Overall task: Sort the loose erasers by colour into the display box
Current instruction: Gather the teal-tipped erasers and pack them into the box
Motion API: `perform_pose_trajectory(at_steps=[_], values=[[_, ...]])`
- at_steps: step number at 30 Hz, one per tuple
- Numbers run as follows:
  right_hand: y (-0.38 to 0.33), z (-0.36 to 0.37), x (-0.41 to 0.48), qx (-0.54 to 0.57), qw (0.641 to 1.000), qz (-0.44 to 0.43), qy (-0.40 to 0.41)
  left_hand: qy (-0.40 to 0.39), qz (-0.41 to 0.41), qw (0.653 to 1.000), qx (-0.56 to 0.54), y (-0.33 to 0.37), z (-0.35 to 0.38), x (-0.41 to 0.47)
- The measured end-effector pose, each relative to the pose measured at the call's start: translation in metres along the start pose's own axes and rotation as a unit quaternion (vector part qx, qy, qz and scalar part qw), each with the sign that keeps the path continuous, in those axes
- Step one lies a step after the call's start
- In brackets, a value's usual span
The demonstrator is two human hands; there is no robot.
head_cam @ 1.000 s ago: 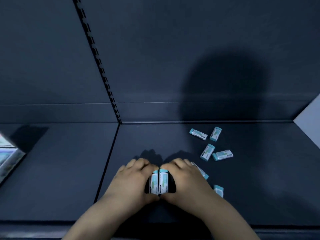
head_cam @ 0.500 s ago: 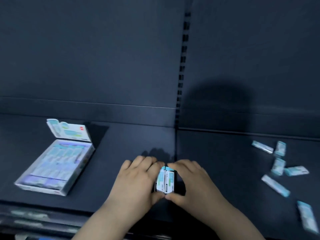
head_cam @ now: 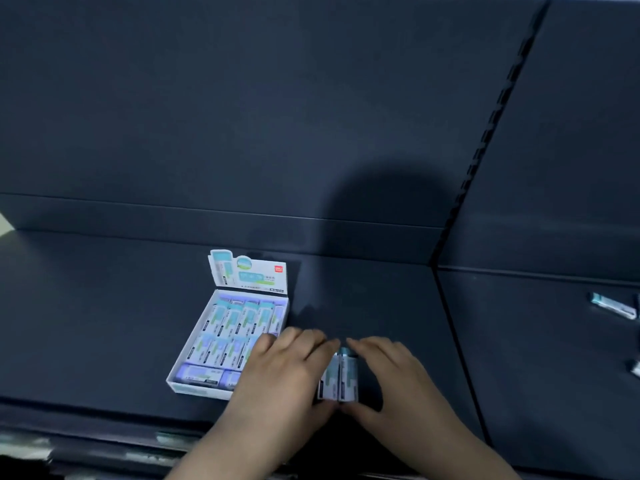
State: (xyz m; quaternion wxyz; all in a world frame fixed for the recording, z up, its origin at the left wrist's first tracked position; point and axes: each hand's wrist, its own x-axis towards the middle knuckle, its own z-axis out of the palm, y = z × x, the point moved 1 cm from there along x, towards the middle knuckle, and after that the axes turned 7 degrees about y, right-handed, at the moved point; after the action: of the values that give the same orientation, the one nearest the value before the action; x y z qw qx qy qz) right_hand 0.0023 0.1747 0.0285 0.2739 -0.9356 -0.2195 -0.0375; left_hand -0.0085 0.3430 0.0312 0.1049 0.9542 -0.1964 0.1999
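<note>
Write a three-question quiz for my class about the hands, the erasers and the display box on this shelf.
1. True or false: the display box has its lid flap standing up.
2. What do the left hand and the right hand grip between them? A) a pen B) a bundle of erasers C) nothing
3. Fill in: the loose erasers lie to the ___ of the hands.
Key: 1 true; 2 B; 3 right.

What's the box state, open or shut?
Open. The box's lid stands upright at its far edge, and rows of erasers show inside.
</note>
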Motion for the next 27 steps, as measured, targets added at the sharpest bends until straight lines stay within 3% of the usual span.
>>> perform_pose_trajectory(at_steps=[13,21,27], values=[[-0.018,0.014,0.026,0.031,0.999,-0.020,-0.029,-0.008,-0.075,0.997,0.014,-0.023,-0.015,-0.010],[-0.064,0.036,0.048,0.023,1.000,-0.009,0.010,-0.003,-0.057,0.998,0.004,-0.076,-0.037,-0.021],[-0.076,0.050,0.066,-0.030,0.999,0.039,0.020,-0.048,-0.050,0.997,-0.022,-0.124,-0.041,-0.030]])
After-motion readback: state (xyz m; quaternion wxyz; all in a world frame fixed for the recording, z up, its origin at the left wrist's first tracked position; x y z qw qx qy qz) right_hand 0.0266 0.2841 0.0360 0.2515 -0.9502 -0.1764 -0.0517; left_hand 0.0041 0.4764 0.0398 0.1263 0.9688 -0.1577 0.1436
